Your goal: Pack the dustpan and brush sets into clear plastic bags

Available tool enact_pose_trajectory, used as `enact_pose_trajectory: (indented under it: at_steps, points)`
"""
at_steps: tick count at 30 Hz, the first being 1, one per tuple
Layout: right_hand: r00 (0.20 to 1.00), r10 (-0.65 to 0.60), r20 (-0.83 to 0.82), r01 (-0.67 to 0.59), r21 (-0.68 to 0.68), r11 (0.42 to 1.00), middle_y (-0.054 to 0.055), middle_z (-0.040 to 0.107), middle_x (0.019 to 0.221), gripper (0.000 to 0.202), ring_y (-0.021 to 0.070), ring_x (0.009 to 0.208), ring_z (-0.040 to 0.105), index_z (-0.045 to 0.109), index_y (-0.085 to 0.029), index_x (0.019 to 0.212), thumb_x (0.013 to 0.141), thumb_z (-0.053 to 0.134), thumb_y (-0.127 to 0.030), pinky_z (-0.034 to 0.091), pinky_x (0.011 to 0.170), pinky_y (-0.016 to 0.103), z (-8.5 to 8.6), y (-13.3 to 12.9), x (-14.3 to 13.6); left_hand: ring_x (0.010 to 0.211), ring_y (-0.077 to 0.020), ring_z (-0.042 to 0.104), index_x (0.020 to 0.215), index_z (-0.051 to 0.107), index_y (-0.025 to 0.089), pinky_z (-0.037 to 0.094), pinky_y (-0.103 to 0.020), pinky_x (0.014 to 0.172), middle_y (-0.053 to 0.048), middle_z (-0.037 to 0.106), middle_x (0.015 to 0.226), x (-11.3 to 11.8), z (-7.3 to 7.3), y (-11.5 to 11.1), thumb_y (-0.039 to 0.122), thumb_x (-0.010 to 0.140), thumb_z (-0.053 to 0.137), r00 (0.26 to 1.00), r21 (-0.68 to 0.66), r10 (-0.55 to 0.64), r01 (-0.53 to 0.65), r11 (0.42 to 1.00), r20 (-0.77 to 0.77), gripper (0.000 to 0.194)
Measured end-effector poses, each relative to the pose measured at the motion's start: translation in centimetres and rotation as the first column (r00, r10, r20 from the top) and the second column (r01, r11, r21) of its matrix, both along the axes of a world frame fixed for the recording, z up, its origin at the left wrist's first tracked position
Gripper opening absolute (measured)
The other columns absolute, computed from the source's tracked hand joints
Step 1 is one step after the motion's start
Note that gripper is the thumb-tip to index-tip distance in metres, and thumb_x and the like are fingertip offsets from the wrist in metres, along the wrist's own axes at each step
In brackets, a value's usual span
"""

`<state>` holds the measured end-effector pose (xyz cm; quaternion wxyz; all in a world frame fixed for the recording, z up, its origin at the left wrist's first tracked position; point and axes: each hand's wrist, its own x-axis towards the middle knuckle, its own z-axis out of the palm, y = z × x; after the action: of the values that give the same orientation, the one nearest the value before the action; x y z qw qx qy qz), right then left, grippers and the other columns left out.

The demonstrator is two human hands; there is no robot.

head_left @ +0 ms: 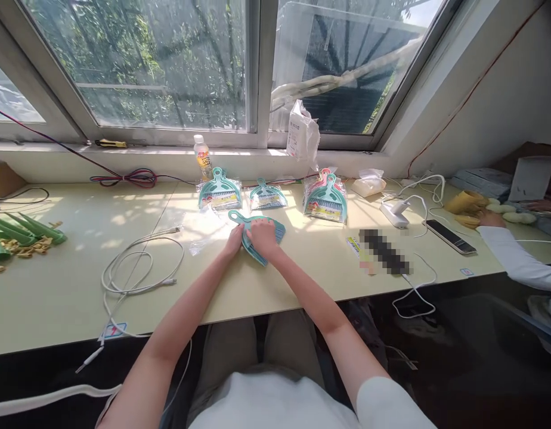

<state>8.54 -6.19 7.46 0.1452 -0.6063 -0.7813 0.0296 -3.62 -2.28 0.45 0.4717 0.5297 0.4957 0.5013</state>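
A teal dustpan with a small brush [278,230] lies on the pale table in front of me, its looped handle pointing to the upper left. My left hand [235,238] is closed at its left edge, beside the handle. Across the middle of the set rests my right hand [262,235], its fingers bent over the brush. Beyond my hands are packaged teal sets: one at the left [220,193], a smaller one in the middle [267,196], and a stack [325,199] with a red handle showing at the right. Clear plastic wrap [204,229] lies left of my hands.
Coiled white cables [144,262] lie at the left, near green pieces [29,229]. A bottle [203,158] stands by the window. At the right are a charger [395,213], a phone [449,236], a blurred dark object [383,251] and another person's hand [491,218].
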Motion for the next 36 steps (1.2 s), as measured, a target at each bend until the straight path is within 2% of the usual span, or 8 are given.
enact_pose_trajectory:
  at_steps: [4,9,16,19,23,29,32,36]
  points:
    - [1.000,-0.002,0.007,0.003,-0.078,0.997,0.018,0.069,0.107,0.017,0.0329,0.109,0.058,0.069,-0.016,0.097,0.089,0.063,-0.029,0.043,0.090,0.040,0.4,1.3,0.1,0.077,-0.0215,0.059,0.068,0.053,0.020,0.047,-0.036,0.077,-0.003,0.059,0.070,-0.5,-0.2,0.3,0.053,0.085,0.052,0.999,0.024,0.026,-0.026,0.999,-0.018,0.037]
    - [0.948,-0.048,-0.314,-0.002,-0.160,0.987,0.005,0.069,0.077,0.016,0.0219,0.087,0.063,0.073,-0.020,0.081,0.080,0.063,-0.032,0.046,0.078,0.030,0.2,1.9,2.3,0.077,-0.0217,0.061,0.081,0.062,0.017,0.049,-0.034,0.074,-0.005,0.064,0.077,-0.2,0.0,0.4,0.058,0.082,0.053,0.995,0.009,-0.073,0.073,0.997,0.068,0.041]
    - [0.386,-0.033,-0.922,-0.244,-0.137,0.960,0.004,0.069,0.072,0.036,0.0194,0.079,0.063,0.074,-0.018,0.075,0.064,0.079,-0.052,0.050,0.077,0.031,6.5,1.4,9.5,0.080,-0.0271,0.062,0.073,0.058,0.021,0.048,-0.039,0.073,-0.007,0.063,0.072,-2.1,0.7,1.5,0.057,0.084,0.048,0.994,0.007,0.109,-0.108,0.994,-0.031,0.039]
    - [0.625,0.023,-0.780,-0.122,-0.068,0.990,0.004,0.071,0.076,0.030,0.0200,0.079,0.064,0.074,-0.019,0.074,0.063,0.082,-0.047,0.048,0.076,0.032,8.3,0.2,13.8,0.071,-0.0281,0.059,0.058,0.050,0.023,0.046,-0.040,0.070,-0.006,0.052,0.057,-2.5,0.9,1.1,0.057,0.085,0.047,0.966,0.029,0.098,-0.094,0.995,-0.238,0.043]
    - [0.951,-0.164,-0.261,0.151,-0.069,0.986,0.007,0.070,0.070,0.024,0.0255,0.084,0.065,0.070,-0.019,0.064,0.069,0.081,-0.040,0.047,0.079,0.035,5.3,-1.4,17.3,0.067,-0.0300,0.057,0.051,0.047,0.024,0.044,-0.044,0.073,-0.007,0.048,0.054,-1.8,1.0,-0.1,0.052,0.085,0.050,0.840,0.159,0.126,-0.048,0.986,-0.528,0.044]
    - [0.889,-0.412,0.199,0.421,-0.002,0.907,0.020,0.073,0.091,0.010,0.0309,0.096,0.066,0.074,-0.014,0.085,0.085,0.067,-0.021,0.041,0.089,0.043,-0.9,-2.8,18.5,0.076,-0.0322,0.061,0.071,0.061,0.024,0.047,-0.042,0.075,-0.009,0.058,0.061,-1.5,1.0,-1.1,0.053,0.087,0.050,0.730,0.214,0.197,-0.072,0.974,-0.654,0.035]
    - [0.886,-0.423,0.190,0.431,-0.005,0.902,0.020,0.073,0.095,0.015,0.0314,0.099,0.064,0.074,-0.014,0.091,0.088,0.062,-0.020,0.038,0.092,0.045,-1.6,-3.2,19.1,0.080,-0.0330,0.063,0.081,0.065,0.022,0.047,-0.044,0.079,-0.010,0.061,0.066,-1.4,2.0,-1.5,0.046,0.090,0.047,0.696,0.243,0.252,-0.114,0.963,-0.672,0.031]
    - [0.890,-0.443,0.110,0.444,0.020,0.896,0.016,0.073,0.099,0.021,0.0302,0.103,0.063,0.074,-0.016,0.100,0.091,0.059,-0.027,0.036,0.094,0.044,-1.1,-4.1,20.2,0.082,-0.0270,0.065,0.090,0.067,0.023,0.049,-0.040,0.076,-0.008,0.065,0.078,-0.1,4.9,-4.2,0.038,0.092,0.042,0.796,0.472,0.395,-0.158,0.867,-0.459,0.029]
